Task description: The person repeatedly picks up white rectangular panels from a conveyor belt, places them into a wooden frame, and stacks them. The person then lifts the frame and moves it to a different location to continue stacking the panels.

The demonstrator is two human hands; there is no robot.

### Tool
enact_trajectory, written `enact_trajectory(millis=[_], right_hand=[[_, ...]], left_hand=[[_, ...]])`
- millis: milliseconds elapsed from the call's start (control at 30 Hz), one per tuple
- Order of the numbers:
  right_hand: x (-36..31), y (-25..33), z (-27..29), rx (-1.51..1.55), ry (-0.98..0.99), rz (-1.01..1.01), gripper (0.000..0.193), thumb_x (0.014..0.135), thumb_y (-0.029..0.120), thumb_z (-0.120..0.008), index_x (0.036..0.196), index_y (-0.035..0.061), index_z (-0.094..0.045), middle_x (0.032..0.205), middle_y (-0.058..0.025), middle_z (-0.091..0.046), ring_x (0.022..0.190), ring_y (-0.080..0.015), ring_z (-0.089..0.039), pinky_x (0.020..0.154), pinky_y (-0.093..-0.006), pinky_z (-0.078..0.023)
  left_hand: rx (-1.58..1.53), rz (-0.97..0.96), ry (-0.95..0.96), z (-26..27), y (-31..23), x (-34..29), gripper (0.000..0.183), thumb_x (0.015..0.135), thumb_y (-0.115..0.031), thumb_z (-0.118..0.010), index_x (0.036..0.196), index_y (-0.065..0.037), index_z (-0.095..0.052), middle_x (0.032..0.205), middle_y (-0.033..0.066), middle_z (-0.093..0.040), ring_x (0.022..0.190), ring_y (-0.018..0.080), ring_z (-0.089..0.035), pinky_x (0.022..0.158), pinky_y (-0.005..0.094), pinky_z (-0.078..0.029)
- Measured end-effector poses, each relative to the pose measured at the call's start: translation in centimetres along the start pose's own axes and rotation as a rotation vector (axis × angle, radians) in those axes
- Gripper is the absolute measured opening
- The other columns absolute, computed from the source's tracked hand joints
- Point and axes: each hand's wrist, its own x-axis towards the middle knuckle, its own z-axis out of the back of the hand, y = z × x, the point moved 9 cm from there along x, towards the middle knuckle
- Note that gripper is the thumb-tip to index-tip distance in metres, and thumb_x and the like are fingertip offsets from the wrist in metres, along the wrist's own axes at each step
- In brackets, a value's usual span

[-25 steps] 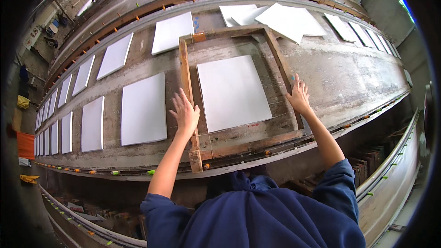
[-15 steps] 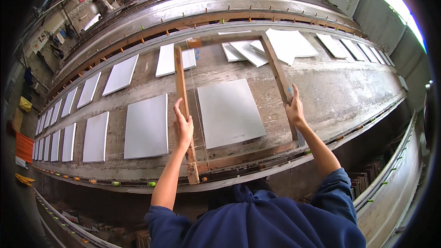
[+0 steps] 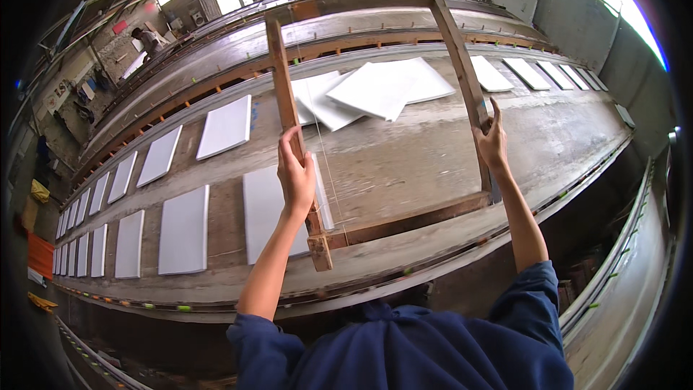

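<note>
Both my hands hold a large rectangular wooden frame (image 3: 282,83) up in front of me, its far bar raised above the near one. My left hand (image 3: 297,177) is wrapped round the left bar, low down. My right hand (image 3: 492,143) grips the right bar with the thumb and fingers. A thin string hangs along the inner left side. Through the frame I see the worn grey table (image 3: 404,152) and a loose pile of white sheets (image 3: 382,90). Behind my left hand and the left bar, a white panel (image 3: 263,195) is partly hidden.
Rows of white panels (image 3: 184,227) lie spaced along the table to the left, with more (image 3: 527,74) at the far right. Small orange and green pegs line the table edges. Further long tables (image 3: 346,22) stand beyond, and another (image 3: 621,274) is at right.
The frame has lifted off the table, its far bar tilting upward, and moved right along the table. The view has shifted too, so the panels and pile appear further left. Both hands keep their grip.
</note>
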Motion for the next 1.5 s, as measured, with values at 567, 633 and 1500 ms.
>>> enact_trajectory(millis=[567,633,1500], right_hand=[[7.7,-29.8,12.3,-0.128,0.039,-0.309,0.068,0.070,-0.005,-0.057,0.132,0.0108,-0.033,0.097,-0.0277,-0.058,0.092,-0.0409,-0.057,0.078,-0.0443,-0.044],[8.0,-32.1,12.1,-0.176,0.018,-0.272,0.069,0.071,-0.004,-0.060,0.132,0.0127,-0.033,0.089,-0.0258,-0.060,0.086,-0.0386,-0.059,0.073,-0.0426,-0.045],[4.9,-8.1,-29.3,0.726,0.834,-0.747,0.092,0.084,0.029,-0.063,0.140,0.0042,0.006,0.135,-0.0238,-0.031,0.107,-0.0314,-0.049,0.095,-0.0360,-0.040]], left_hand=[[-0.070,0.013,0.366,-37.0,-2.4,0.7,0.037,0.069,0.008,-0.057,0.100,-0.007,-0.044,0.097,0.0087,-0.052,0.101,0.0259,-0.053,0.090,0.0334,-0.038],[-0.006,-0.023,0.411,-39.4,-1.6,0.8,0.033,0.071,0.008,-0.055,0.098,-0.007,-0.044,0.095,0.0110,-0.054,0.095,0.0297,-0.055,0.084,0.0361,-0.040],[0.007,0.628,-0.154,-14.1,21.2,2.2,0.045,0.082,-0.012,-0.059,0.122,-0.004,-0.041,0.125,0.0172,-0.045,0.114,0.0286,-0.046,0.096,0.0376,-0.038]])
